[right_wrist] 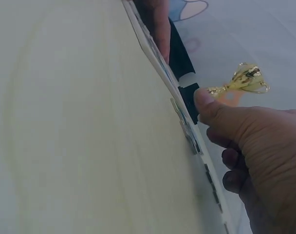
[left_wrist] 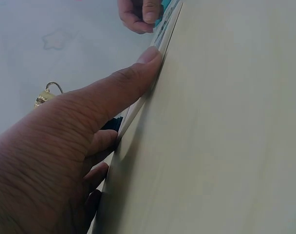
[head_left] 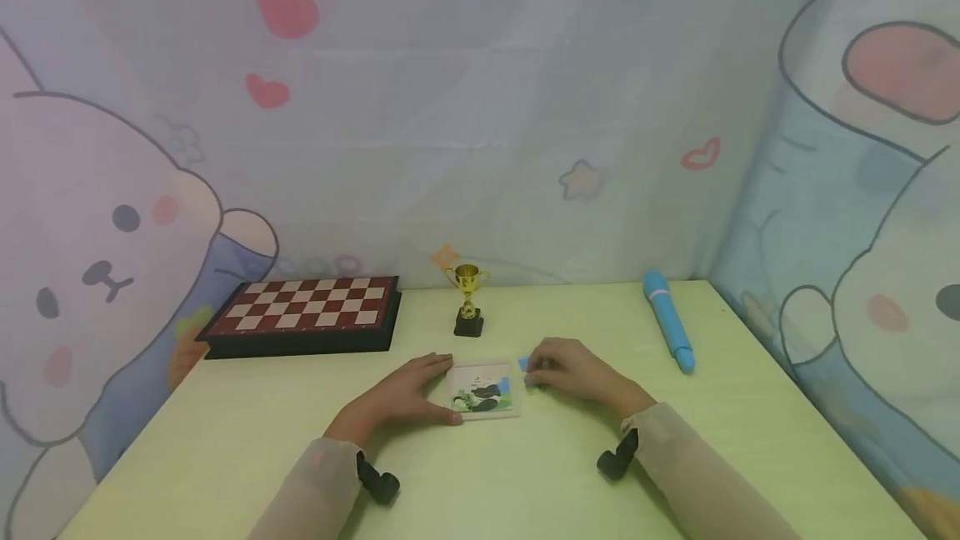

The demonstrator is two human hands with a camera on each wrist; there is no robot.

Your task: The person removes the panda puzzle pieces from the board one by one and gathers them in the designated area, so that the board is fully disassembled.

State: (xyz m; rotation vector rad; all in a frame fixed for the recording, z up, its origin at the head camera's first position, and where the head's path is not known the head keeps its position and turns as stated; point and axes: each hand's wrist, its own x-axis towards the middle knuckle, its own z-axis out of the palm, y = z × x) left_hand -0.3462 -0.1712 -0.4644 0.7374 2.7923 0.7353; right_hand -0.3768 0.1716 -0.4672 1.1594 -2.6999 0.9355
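Observation:
A small white-framed jigsaw puzzle (head_left: 483, 391) with a black, white and green picture lies mid-table, its upper part bare white. My left hand (head_left: 408, 391) steadies it from the left, fairly straight fingers at the upper left corner and thumb on the near edge. Just right of the frame, my right hand (head_left: 573, 369) has bent fingers, with thumb and fingertips brought together on a puzzle piece mostly hidden by them. A blue piece (head_left: 523, 364) shows by its fingertips. In the right wrist view, loose puzzle pieces (right_wrist: 188, 129) lie on the table below the thumb.
A gold trophy cup (head_left: 468, 298) on a black base stands behind the puzzle. The red-and-white checkered board (head_left: 300, 311) lies at the back left. Toward the back right is a blue stick-like object (head_left: 669, 322). A cartoon-printed cloth (head_left: 480, 107) hangs behind the table.

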